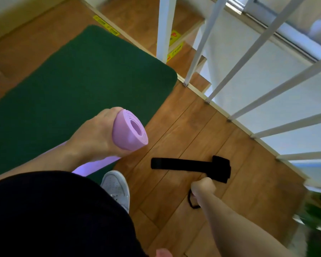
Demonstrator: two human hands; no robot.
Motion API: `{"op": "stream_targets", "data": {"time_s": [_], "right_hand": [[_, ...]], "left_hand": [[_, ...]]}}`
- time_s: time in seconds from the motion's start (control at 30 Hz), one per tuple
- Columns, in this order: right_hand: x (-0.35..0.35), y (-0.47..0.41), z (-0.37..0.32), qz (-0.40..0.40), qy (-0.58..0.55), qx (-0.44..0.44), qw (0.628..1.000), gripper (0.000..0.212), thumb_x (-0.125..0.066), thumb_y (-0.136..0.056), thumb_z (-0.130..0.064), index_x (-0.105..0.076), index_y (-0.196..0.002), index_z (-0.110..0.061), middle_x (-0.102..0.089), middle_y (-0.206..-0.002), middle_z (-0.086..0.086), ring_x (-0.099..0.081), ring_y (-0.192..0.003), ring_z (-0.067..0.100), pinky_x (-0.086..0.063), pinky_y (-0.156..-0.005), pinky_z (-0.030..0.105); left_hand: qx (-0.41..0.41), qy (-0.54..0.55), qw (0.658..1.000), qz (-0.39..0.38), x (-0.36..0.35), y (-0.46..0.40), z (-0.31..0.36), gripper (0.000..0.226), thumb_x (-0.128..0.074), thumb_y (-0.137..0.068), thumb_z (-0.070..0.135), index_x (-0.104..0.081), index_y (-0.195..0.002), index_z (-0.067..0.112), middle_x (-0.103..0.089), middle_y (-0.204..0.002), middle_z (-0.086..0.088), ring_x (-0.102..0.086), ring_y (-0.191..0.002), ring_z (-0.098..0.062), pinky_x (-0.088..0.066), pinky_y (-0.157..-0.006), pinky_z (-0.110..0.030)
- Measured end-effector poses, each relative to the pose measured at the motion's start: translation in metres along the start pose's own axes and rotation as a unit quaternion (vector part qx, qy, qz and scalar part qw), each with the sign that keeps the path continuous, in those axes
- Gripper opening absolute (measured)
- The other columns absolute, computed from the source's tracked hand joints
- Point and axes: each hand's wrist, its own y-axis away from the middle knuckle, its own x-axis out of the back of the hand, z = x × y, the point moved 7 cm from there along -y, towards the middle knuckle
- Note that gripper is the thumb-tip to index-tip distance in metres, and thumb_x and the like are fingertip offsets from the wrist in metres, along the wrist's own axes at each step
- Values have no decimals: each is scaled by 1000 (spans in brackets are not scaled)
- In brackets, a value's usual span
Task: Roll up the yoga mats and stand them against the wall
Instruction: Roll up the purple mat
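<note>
My left hand (96, 134) grips a rolled purple yoga mat (130, 130) near its upper end, the spiral end facing the camera; the roll runs down behind my arm toward the floor. Under it a dark green yoga mat (82, 86) lies flat and unrolled on the wooden floor. A black strap (191, 166) lies on the floor to the right. My right hand (203, 188) is curled at the strap's near end and pinches a thin black cord that hangs below the fist.
A white railing (198, 52) with slanted bars borders the floor on the right, with wooden stairs (176, 39) dropping behind it. My grey shoe (117, 186) stands on the green mat's corner. Green leaves (319, 210) show at the right edge.
</note>
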Motion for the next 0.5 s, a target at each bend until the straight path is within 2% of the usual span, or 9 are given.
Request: {"op": "stream_targets", "data": {"time_s": [0.07,0.13,0.2,0.27,0.3,0.37,0.43,0.5], "right_hand": [[-4,5,-1,10,-43,-4,999,8,-60,-93,-8,-60,-101,-8,-61,-94,12,-64,-76,30,-63,-66,42],[-11,10,-2,-13,-140,-7,990,15,-62,-92,-16,-62,-104,-8,-61,-85,8,-61,-69,29,-54,-57,35],[-18,27,-11,-79,-255,-12,964,22,-64,-96,-19,-67,-113,-6,-65,-87,10,-64,-76,32,-54,-65,38],[-19,60,-33,-166,-373,-2,913,14,-62,-100,-9,-70,-109,-2,-67,-93,14,-66,-82,34,-58,-77,43],[-13,79,-49,-205,-414,14,887,14,-61,-99,-6,-71,-107,-1,-67,-93,14,-66,-80,31,-57,-76,43],[6,123,-95,-290,-473,62,830,24,-58,-95,-12,-74,-108,1,-66,-91,11,-62,-74,23,-50,-67,37],[27,173,-154,-379,-495,131,771,38,-49,-95,-21,-78,-108,1,-67,-94,13,-59,-73,23,-44,-67,35],[47,239,-210,-448,-463,215,734,43,-40,-96,-16,-78,-106,1,-69,-98,15,-59,-77,25,-44,-70,38]], "left_hand": [[1,5,1000,7,4,2,-1,108,-100,-46,61,-46,-138,42,-58,-128,17,-61,-108,-13,-56,-87,-41],[4,11,1000,16,11,5,-2,108,-99,-45,63,-47,-137,42,-58,-127,18,-61,-108,-13,-57,-88,-43],[6,17,1000,24,18,8,-3,105,-98,-45,63,-47,-135,43,-58,-126,19,-60,-108,-11,-56,-88,-42],[13,23,999,31,31,14,-3,103,-97,-44,64,-47,-133,44,-58,-125,21,-61,-108,-9,-56,-89,-42],[17,28,999,38,40,17,-3,102,-96,-44,65,-47,-131,45,-59,-124,22,-61,-108,-8,-56,-89,-42],[22,37,997,61,64,26,-2,99,-96,-44,65,-48,-128,44,-60,-122,21,-62,-107,-7,-56,-88,-42],[28,47,994,94,96,41,-2,93,-98,-44,61,-52,-123,43,-64,-119,21,-64,-105,-4,-56,-86,-40],[35,55,989,130,132,65,-4,91,-101,-44,56,-55,-121,41,-67,-116,21,-66,-103,-2,-57,-84,-35]]}}
